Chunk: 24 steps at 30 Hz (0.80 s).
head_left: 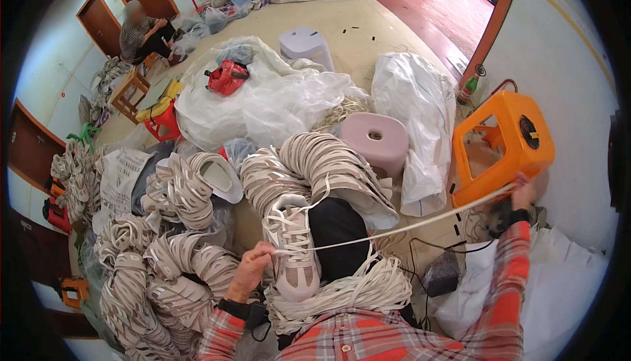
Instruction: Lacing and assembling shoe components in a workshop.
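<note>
A beige shoe upper [299,279] with a mesh toe and partly threaded laces lies in front of me, its toe toward me. My left hand [253,267] is closed at its left side, pinching a cream shoelace [407,227]. The lace crosses over the upper and runs taut, far out to the right. There my right hand [524,195] grips it, arm stretched beside the orange stool [537,139]. Fine finger detail of the right hand is too small to tell. A bundle of loose laces [348,293] lies across my lap, below the upper.
Curved stacks of shoe uppers [332,160] lie just ahead, with more piles [135,295] at left. A pink stool [374,139], a white sack [415,118] and plastic sheeting [282,101] stand beyond. A dark cable [420,246] runs at right. Another person [141,35] sits far left.
</note>
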Each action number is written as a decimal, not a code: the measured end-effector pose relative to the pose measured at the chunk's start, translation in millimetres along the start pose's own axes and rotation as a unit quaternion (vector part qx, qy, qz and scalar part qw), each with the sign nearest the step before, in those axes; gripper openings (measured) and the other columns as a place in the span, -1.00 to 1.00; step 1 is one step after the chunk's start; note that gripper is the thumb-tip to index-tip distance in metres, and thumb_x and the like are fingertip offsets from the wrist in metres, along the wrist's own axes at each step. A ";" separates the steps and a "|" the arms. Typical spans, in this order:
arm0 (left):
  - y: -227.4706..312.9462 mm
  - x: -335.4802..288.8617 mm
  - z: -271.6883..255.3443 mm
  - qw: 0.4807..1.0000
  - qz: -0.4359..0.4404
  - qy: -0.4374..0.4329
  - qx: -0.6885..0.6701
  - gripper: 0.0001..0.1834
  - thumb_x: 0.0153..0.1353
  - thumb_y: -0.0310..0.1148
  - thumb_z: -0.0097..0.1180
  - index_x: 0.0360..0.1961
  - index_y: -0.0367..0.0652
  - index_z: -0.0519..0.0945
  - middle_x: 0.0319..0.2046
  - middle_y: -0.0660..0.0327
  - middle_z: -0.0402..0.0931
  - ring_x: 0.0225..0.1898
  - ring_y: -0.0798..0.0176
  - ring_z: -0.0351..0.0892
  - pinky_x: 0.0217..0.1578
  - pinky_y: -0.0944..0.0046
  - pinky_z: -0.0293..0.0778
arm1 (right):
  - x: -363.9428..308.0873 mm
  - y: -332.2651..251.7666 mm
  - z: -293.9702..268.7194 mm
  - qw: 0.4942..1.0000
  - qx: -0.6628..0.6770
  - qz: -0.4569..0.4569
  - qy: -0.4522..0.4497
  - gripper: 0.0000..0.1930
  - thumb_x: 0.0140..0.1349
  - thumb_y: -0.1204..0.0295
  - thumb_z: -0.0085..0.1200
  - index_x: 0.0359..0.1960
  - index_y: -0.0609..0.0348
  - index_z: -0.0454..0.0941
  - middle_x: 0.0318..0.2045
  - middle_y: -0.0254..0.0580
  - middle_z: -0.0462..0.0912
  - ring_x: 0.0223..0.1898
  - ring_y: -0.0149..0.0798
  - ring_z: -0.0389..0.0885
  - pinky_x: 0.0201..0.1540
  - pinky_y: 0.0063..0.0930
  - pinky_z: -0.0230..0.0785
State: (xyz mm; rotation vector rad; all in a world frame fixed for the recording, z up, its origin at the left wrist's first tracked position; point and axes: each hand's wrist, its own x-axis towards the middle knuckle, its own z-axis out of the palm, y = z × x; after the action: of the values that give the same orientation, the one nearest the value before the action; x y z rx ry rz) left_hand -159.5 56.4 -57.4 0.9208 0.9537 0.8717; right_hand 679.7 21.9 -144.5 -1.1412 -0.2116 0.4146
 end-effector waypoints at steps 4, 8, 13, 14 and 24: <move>-20.9 -4.2 10.1 0.963 -0.022 0.237 0.128 -0.69 0.13 -0.31 0.10 -0.16 -0.28 0.44 -0.21 0.26 0.39 -0.18 0.39 0.34 -0.20 0.42 0.28 | 42.7 -105.5 -27.1 0.871 -0.401 -0.273 0.080 -0.74 0.19 0.45 -0.22 -0.37 0.30 0.56 -0.33 -0.06 0.61 -0.34 -0.27 0.55 -0.28 -0.39 0.40; -27.2 1.7 15.9 0.945 -0.150 0.288 0.036 -0.68 0.22 -0.27 0.00 -0.18 -0.35 0.43 -0.30 0.24 0.44 -0.23 0.37 0.39 -0.20 0.37 0.33 | -76.5 8.2 102.0 0.899 -0.351 -0.191 -0.179 -0.82 0.20 0.44 -0.18 -0.33 0.26 0.46 -0.47 -0.15 0.56 -0.49 -0.28 0.53 -0.39 -0.35 0.41; -67.6 20.8 -6.0 0.933 -0.035 0.353 0.063 -0.62 0.30 -0.17 -0.12 -0.43 -0.35 0.44 -0.53 0.30 0.37 -0.45 0.43 0.29 -0.41 0.34 0.28 | -441.9 55.1 283.0 0.666 -0.244 -0.300 -0.638 -0.79 0.13 0.49 -0.08 -0.18 0.16 0.44 -0.39 -0.13 0.54 -0.25 -0.13 0.54 -0.21 -0.27 0.39; -66.2 22.6 -5.1 0.935 -0.037 0.347 0.065 -0.62 0.30 -0.17 -0.12 -0.43 -0.35 0.44 -0.53 0.30 0.37 -0.45 0.43 0.29 -0.41 0.34 0.28 | -480.5 75.1 288.6 0.632 -0.230 -0.310 -0.672 -0.80 0.03 0.52 -0.08 -0.26 0.16 0.44 -0.39 -0.14 0.50 -0.24 -0.10 0.48 -0.15 -0.34 0.31; 19.3 1.3 49.5 0.692 0.341 0.023 0.635 -0.79 -0.11 -0.51 0.17 -0.36 -0.17 0.49 -0.37 0.15 0.40 -0.29 0.07 0.38 -0.29 0.16 0.29 | -503.2 59.4 307.7 0.513 -0.336 -0.312 -0.726 -0.86 -0.05 0.51 -0.06 -0.38 0.20 0.37 -0.49 -0.19 0.47 -0.33 -0.16 0.42 -0.21 -0.35 0.20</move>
State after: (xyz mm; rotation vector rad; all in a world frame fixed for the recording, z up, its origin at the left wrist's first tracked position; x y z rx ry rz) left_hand -117.1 52.2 -25.7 2.6008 1.2575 0.7420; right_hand 98.0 86.6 -50.1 -1.0374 -2.4126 0.5522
